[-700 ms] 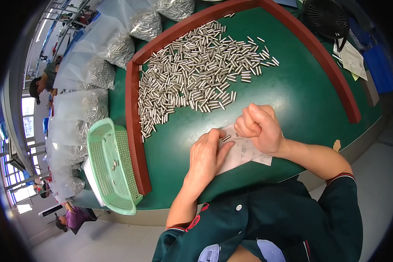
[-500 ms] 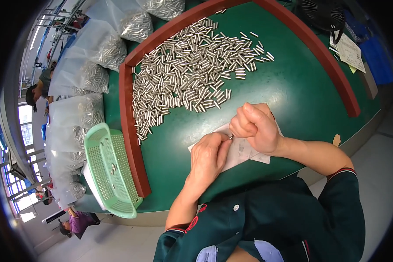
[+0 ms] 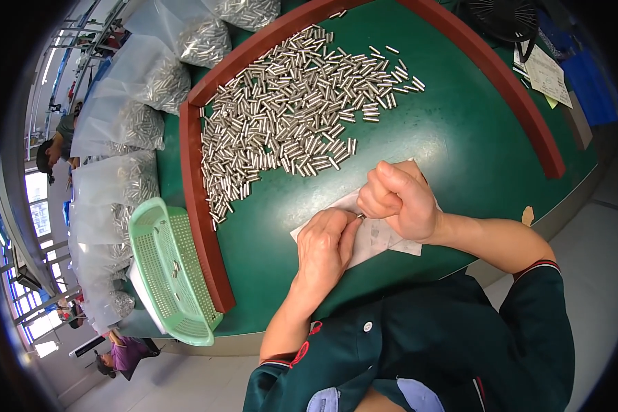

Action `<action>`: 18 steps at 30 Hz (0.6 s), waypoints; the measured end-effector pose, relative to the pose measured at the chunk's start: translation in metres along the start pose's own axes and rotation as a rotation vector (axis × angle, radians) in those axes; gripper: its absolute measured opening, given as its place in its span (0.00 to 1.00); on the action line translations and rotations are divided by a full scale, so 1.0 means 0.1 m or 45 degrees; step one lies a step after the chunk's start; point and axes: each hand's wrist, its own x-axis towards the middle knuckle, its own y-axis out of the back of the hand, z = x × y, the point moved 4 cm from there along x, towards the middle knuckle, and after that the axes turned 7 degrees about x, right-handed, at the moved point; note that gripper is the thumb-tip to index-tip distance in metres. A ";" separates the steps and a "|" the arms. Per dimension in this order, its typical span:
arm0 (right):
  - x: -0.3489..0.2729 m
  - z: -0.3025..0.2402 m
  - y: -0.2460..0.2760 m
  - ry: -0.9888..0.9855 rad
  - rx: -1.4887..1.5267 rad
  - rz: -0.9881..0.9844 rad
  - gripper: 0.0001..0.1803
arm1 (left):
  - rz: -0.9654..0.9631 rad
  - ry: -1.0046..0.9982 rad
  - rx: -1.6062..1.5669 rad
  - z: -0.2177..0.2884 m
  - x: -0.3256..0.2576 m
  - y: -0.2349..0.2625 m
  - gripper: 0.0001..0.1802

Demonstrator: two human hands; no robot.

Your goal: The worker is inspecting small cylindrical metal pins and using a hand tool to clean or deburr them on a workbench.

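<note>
My left hand (image 3: 323,247) is closed in a pinch, with a small shiny metal pin (image 3: 361,216) at the tips of its thumb and fingers. Close against it on the right, my right hand (image 3: 402,202) is curled into a fist, thumb on top. Its fingers meet the end of the pin, and whatever lies inside the fist is hidden. A creased white sheet of paper (image 3: 381,242) lies on the green tabletop beneath both hands. Beyond them, a wide heap of short metal pins (image 3: 281,113) is spread over the table.
Red raised strips (image 3: 200,206) border the work area. Left of them stands a light green perforated basket (image 3: 159,275) with a few pins inside. Clear plastic bags of pins (image 3: 141,127) line the far left edge. A black fan (image 3: 505,20) and papers (image 3: 546,75) are at the far right.
The whole view has shifted slightly, moving the heap and basket a little left in the picture. Both hands keep nearly the same pose around the pin.
</note>
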 end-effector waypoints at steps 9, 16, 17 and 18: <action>-0.02 0.04 0.01 0.000 -0.009 0.001 0.25 | 0.028 0.021 -0.016 -0.01 -0.01 -0.01 0.04; -0.04 0.05 -0.04 0.018 -0.171 -0.019 0.24 | 0.050 0.009 0.012 0.04 0.04 0.01 0.05; -0.05 0.04 -0.04 0.026 -0.178 -0.027 0.24 | 0.013 0.032 0.016 0.05 0.04 0.02 0.04; -0.04 0.04 -0.05 0.033 -0.179 -0.045 0.24 | 0.028 0.028 0.028 0.05 0.04 0.03 0.04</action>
